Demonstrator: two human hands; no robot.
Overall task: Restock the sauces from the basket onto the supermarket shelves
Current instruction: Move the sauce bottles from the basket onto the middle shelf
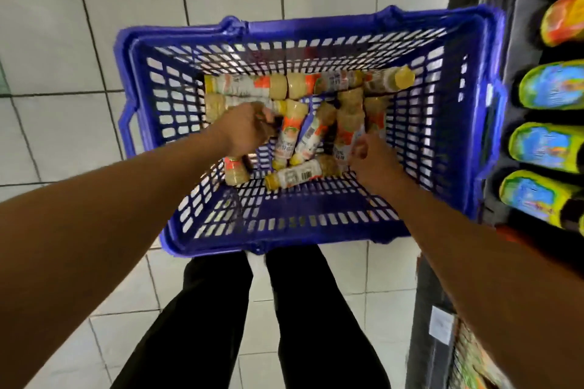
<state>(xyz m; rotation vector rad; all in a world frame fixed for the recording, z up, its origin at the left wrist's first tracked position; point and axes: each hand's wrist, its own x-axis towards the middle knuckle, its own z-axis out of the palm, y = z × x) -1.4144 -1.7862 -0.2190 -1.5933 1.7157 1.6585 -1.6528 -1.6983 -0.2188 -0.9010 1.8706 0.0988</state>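
A blue plastic basket (316, 232) stands on the tiled floor in front of my legs. Several pale yellow sauce bottles (286, 133) with white and orange labels lie jumbled in its bottom. My left hand (248, 131) reaches into the left part, fingers curled round a sauce bottle whose lower end (235, 170) shows under the wrist. My right hand (371, 159) is low in the right part, fingers and thumb curled round another sauce bottle (346, 133). The hands hide part of both bottles, and the picture is blurred.
A dark shelf unit (518, 25) stands right of the basket, almost touching it. Bottles with green and blue labels (546, 145) and orange ones (565, 19) lie along its front. Lower shelf goods (471, 363) show at the bottom right. White floor tiles (63, 41) spread to the left.
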